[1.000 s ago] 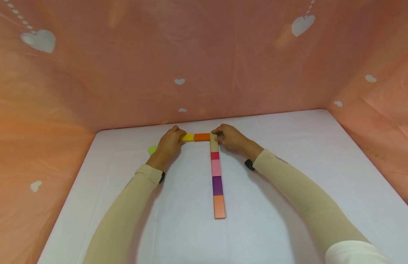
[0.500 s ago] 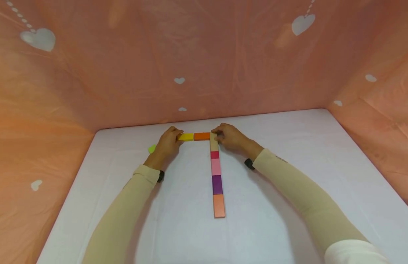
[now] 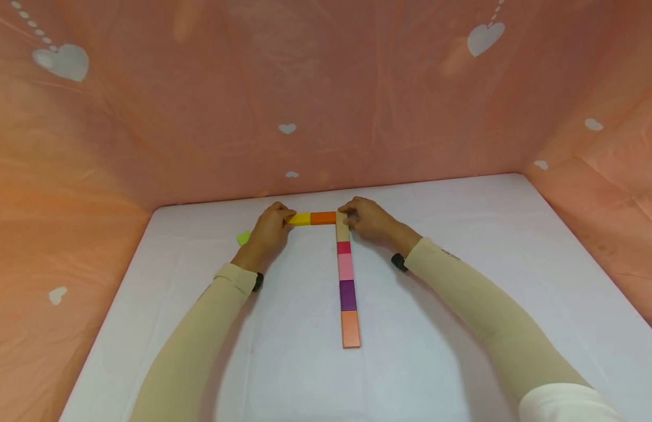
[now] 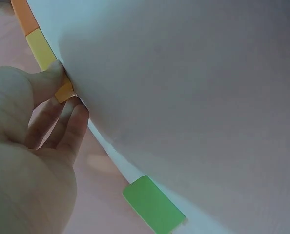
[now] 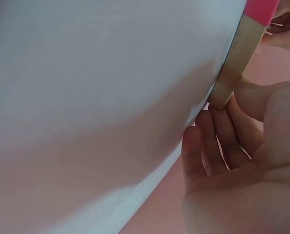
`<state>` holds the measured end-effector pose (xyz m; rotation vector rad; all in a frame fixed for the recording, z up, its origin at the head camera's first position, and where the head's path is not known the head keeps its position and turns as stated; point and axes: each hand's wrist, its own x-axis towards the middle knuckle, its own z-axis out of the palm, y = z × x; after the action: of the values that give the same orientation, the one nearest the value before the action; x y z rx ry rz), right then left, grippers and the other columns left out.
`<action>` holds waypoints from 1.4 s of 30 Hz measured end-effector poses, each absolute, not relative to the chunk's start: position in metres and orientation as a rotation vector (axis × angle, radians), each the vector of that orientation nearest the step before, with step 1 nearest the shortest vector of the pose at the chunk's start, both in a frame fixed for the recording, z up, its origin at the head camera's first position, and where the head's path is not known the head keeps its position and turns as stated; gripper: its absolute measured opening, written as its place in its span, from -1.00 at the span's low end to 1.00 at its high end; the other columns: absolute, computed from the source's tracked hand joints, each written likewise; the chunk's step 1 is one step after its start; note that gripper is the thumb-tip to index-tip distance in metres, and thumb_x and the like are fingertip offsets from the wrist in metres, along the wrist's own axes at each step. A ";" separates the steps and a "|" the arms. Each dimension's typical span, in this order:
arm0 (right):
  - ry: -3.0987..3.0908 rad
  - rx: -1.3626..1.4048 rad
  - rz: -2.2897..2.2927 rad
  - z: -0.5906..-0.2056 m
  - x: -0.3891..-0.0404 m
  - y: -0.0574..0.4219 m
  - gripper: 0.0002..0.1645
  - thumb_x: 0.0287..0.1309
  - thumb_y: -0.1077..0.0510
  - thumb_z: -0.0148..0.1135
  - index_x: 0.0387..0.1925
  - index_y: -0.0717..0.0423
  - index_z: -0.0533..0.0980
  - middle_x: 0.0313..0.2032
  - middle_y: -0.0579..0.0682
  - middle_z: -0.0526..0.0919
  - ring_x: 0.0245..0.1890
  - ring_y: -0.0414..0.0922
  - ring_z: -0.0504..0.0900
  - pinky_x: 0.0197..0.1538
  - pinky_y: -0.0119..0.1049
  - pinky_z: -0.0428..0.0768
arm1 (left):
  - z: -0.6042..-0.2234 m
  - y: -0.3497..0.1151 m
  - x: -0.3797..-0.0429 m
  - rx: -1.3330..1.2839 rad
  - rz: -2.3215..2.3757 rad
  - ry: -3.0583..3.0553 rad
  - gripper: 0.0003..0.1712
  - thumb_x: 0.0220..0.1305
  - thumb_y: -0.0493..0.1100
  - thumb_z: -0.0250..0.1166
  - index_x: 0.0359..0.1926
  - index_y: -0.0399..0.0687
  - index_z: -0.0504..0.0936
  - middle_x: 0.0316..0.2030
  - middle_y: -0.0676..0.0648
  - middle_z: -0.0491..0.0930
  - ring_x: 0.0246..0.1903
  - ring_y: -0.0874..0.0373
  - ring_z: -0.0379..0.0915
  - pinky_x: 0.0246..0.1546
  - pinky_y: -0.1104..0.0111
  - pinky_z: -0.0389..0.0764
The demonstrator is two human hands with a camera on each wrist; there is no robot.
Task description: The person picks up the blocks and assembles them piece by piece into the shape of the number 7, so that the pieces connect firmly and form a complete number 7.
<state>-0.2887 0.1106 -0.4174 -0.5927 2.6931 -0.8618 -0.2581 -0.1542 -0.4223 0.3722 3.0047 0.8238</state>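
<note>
My left hand (image 3: 271, 227) pinches the left end of a flat yellow block (image 3: 302, 219) between thumb and fingers. In the left wrist view the thumb crosses the yellow block (image 4: 41, 50). Its right end meets an orange block (image 3: 323, 218), which reaches the far end of a bare wooden block (image 3: 342, 228). My right hand (image 3: 372, 220) holds that far end, the thumb on one side of the wooden block (image 5: 240, 48) and fingertips around its end. Toward me the column runs on with red (image 3: 344, 247), pink (image 3: 345, 266), purple (image 3: 347, 295) and peach (image 3: 350, 329) blocks.
A lime green block (image 3: 243, 238) lies apart, left of my left wrist and partly covered by it. The white tabletop (image 3: 437, 363) ends at a back edge just beyond the blocks. A pinkish-orange curtain (image 3: 326, 88) with white hearts surrounds the table.
My left hand first slid its grip left along the yellow block, then moved slightly right with it, closing the small gap to the orange block. My right hand stays in place.
</note>
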 end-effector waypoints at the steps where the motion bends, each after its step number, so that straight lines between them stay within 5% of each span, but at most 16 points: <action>1: 2.695 -0.594 -0.868 -0.417 -0.289 0.110 -0.55 0.40 0.11 0.15 0.28 0.07 0.50 0.13 0.02 0.55 0.23 -0.02 0.47 0.44 -0.07 0.40 | -0.422 -0.154 -0.259 0.372 0.824 3.006 -0.59 0.39 -0.29 0.22 0.23 -0.25 0.56 0.09 -0.17 0.47 0.11 -0.07 0.44 0.27 0.12 0.53; 42: 2.699 -0.665 -0.853 -0.412 -0.286 0.107 -0.54 0.39 0.15 0.16 0.27 0.12 0.50 0.11 0.07 0.57 0.19 0.00 0.49 0.42 -0.08 0.41 | -0.421 -0.161 -0.256 0.361 0.938 2.959 -0.62 0.38 -0.29 0.23 0.20 -0.17 0.59 0.11 -0.10 0.50 0.12 -0.02 0.45 0.21 0.14 0.57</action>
<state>-0.2864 0.1074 -0.4118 -0.6647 2.6992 -0.8525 -0.2562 -0.1609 -0.4211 0.3613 2.9594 0.9381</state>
